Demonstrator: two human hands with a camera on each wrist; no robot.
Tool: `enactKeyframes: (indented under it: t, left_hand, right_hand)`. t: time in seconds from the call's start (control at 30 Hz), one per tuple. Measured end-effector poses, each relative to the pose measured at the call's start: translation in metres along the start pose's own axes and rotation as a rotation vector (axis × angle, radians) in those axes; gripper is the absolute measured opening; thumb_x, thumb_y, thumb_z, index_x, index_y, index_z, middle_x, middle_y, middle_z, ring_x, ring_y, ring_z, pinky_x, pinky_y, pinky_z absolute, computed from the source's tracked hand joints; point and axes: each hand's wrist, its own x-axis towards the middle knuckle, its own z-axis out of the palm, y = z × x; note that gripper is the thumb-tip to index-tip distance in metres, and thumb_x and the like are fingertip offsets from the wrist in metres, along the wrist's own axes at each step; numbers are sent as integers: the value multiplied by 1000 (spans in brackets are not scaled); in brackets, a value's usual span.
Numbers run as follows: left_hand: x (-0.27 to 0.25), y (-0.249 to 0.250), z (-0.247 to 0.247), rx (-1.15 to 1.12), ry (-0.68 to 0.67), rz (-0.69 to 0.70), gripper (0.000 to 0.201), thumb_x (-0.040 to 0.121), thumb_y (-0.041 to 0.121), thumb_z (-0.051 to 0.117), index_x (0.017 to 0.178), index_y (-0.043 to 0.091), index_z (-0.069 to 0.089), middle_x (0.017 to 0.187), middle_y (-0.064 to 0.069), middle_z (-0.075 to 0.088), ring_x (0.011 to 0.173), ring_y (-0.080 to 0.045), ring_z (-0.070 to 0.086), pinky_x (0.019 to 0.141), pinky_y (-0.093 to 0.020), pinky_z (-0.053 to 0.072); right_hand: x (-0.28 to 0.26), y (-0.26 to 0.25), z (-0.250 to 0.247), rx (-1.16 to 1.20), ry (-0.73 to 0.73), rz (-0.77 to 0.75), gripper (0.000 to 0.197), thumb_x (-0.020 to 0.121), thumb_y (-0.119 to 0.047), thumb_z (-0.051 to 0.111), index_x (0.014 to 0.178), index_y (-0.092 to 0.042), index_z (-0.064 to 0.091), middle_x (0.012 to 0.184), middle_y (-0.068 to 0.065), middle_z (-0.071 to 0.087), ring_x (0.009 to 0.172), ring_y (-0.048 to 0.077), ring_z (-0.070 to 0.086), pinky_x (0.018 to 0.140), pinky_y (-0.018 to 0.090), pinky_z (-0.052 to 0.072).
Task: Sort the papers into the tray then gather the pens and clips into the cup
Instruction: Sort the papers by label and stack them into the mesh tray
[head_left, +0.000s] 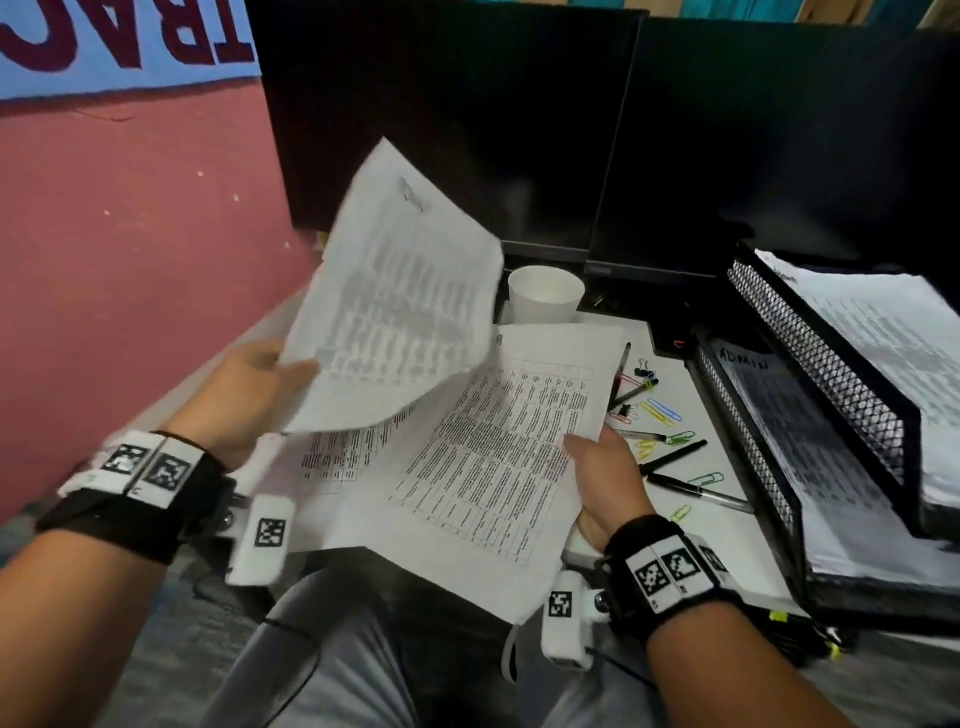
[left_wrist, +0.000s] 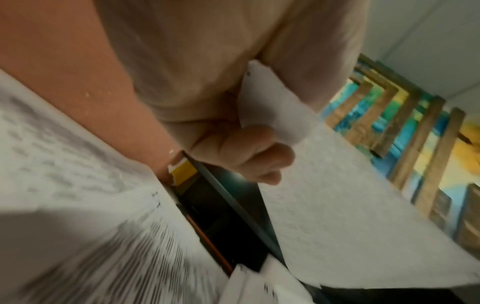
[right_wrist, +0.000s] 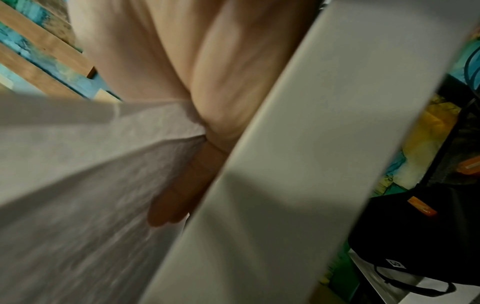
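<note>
My left hand pinches a printed sheet by its lower left corner and holds it raised and tilted above the desk. My right hand grips the right edge of a stack of printed papers that hangs over the desk's front edge. In the left wrist view the fingers curl round the lifted sheet. In the right wrist view fingers lie under the papers. A white paper cup stands behind the papers. Pens and coloured clips lie to the right.
A black mesh two-tier tray stands at the right, with papers in both tiers. Two dark monitors rise behind the desk. A red wall runs along the left. My lap shows below the desk edge.
</note>
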Motion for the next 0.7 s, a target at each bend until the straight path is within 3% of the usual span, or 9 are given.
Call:
enactKeyframes:
  t: [0.07, 0.1, 0.17, 0.2, 0.27, 0.4, 0.5, 0.63, 0.7]
  left_hand:
    - [-9, -9, 20, 150, -138, -16, 15, 105, 17, 61, 104, 20, 76, 96, -3, 83, 94, -38, 79, 89, -61, 61]
    - [-12, -13, 30, 202, -188, -8, 15, 105, 19, 62, 103, 20, 77, 91, -2, 83, 89, -36, 79, 84, -59, 63]
    - [-21, -16, 48, 299, -259, 31, 18, 105, 17, 62, 97, 20, 77, 75, 6, 80, 66, -14, 77, 61, -35, 62]
    - [-25, -16, 56, 327, -292, 43, 20, 105, 15, 61, 94, 21, 77, 72, 9, 79, 61, -7, 74, 59, -26, 57]
    - [-31, -15, 69, 357, -348, 57, 20, 105, 16, 61, 93, 24, 75, 80, 4, 82, 72, -11, 78, 68, -29, 61]
    - [-31, -17, 74, 392, -390, 33, 20, 107, 28, 57, 94, 24, 71, 86, 1, 76, 81, -23, 73, 74, -35, 57]
    - [-24, -16, 59, 382, -273, 33, 27, 109, 33, 53, 93, 24, 73, 92, 3, 75, 83, -21, 66, 78, -35, 50]
    - [-9, -18, 26, 387, -79, -22, 29, 104, 35, 64, 129, 24, 72, 146, -4, 62, 129, -26, 61, 108, -44, 46]
    - [-3, -21, 13, 390, 0, -72, 32, 97, 36, 73, 128, 26, 70, 151, -10, 59, 126, -33, 66, 96, -46, 56]
  right_hand:
    - [-1, -2, -1, 48, 3, 5, 32, 106, -2, 47, 126, -16, 67, 112, 8, 78, 101, 30, 75, 85, 48, 63]
    - [-2, -2, -1, 75, 0, 9, 30, 108, -6, 46, 127, -17, 66, 113, 7, 77, 102, 29, 74, 86, 46, 62]
    - [-3, 0, 0, 127, 2, 5, 31, 109, -25, 52, 138, -18, 62, 124, 5, 75, 113, 27, 72, 100, 49, 58]
    - [-2, 1, 1, 158, -8, 12, 44, 104, -39, 61, 143, -19, 59, 131, 3, 74, 118, 26, 71, 106, 51, 55]
    - [-1, 3, 0, 164, -47, 30, 66, 92, -49, 75, 148, -20, 57, 136, 3, 72, 122, 25, 71, 109, 52, 53]
    - [5, 6, -4, -39, -93, -54, 36, 102, -1, 63, 135, -14, 67, 125, 4, 77, 115, 28, 74, 105, 54, 55]
    - [10, 10, -6, -86, -83, -59, 38, 103, 4, 56, 136, -12, 65, 127, 6, 76, 115, 30, 73, 105, 55, 55]
    - [13, 11, -7, -78, -69, -52, 37, 103, 5, 55, 135, -12, 64, 125, 8, 75, 112, 30, 73, 99, 51, 58]
    - [13, 12, -6, -89, -65, -59, 35, 103, 6, 55, 130, -14, 66, 124, 8, 76, 112, 31, 73, 100, 54, 58]
